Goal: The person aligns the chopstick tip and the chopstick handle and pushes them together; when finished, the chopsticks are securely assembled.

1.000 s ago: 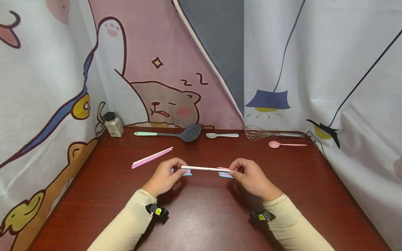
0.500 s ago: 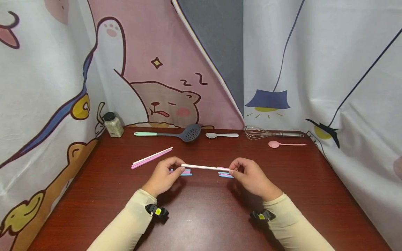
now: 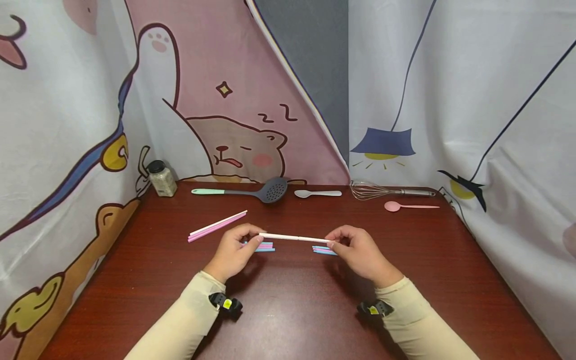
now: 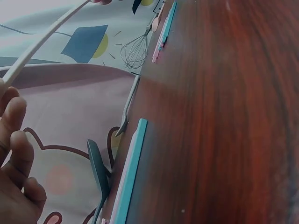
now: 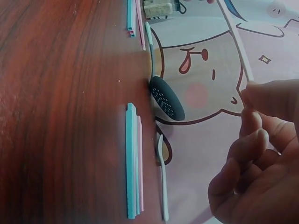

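A thin white stick (image 3: pixel 279 236), straw-like, spans the gap between both hands above the table, with a small dark mark near its middle. My left hand (image 3: pixel 235 250) pinches its left end between thumb and fingers. The right end is pinched by my right hand (image 3: pixel 358 254). In the wrist views the stick hangs well above the tabletop, its far part running out of frame. Below and beside the left hand lie short blue and pink sticks (image 3: pixel 266 248), partly hidden by the fingers. A similar short bundle (image 3: pixel 323 250) lies by the right fingertips.
Long pink and white sticks (image 3: pixel 218 228) lie left of centre. Along the back edge are a jar (image 3: pixel 163 179), a slotted skimmer (image 3: pixel 272 190), a white spoon (image 3: pixel 318 193), a whisk (image 3: pixel 373 191) and a pink spoon (image 3: pixel 393 206). Printed curtains hang behind the table.
Both hands have risen slightly with the white stick, still pinching its two ends. The bundles and the other things on the table lie where they were.
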`<action>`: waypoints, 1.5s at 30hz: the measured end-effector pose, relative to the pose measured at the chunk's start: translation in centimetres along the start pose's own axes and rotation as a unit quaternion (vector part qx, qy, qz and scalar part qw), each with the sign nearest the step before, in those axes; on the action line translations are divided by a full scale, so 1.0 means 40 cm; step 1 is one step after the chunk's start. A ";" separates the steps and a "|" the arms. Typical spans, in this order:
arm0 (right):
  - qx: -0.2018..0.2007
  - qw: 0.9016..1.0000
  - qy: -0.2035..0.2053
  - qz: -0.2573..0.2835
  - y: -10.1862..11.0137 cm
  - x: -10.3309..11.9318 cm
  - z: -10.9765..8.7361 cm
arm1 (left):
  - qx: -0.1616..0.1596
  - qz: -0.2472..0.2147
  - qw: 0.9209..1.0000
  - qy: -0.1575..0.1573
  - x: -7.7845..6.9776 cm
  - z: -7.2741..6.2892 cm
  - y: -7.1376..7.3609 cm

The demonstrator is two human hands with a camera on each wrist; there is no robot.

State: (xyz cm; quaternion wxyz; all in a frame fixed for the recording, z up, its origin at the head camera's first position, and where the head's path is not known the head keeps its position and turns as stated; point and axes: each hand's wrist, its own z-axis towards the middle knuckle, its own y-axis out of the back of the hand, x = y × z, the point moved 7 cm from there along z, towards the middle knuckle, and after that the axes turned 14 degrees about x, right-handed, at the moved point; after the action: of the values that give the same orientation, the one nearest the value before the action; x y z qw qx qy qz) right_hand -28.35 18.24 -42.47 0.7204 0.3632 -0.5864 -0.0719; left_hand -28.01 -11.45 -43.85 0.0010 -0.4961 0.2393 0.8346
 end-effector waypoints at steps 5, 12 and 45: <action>-0.016 1.000 0.021 -0.001 0.001 0.011 0.001 | -0.010 -0.009 1.000 0.005 -0.002 -0.003 0.007; -0.034 0.999 0.040 0.006 -0.001 0.015 -0.002 | 0.003 -0.008 1.000 0.008 -0.015 -0.001 0.005; -0.056 0.997 0.049 -0.005 0.009 0.000 0.000 | -0.030 -0.015 0.998 0.053 0.068 -0.008 0.120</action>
State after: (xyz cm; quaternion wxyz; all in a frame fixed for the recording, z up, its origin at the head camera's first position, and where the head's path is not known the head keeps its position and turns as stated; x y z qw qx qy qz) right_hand -28.48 18.50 -42.25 0.7672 0.3280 -0.5437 -0.0905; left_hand -30.28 -16.45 -44.30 -0.0141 -0.5432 0.2059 0.8139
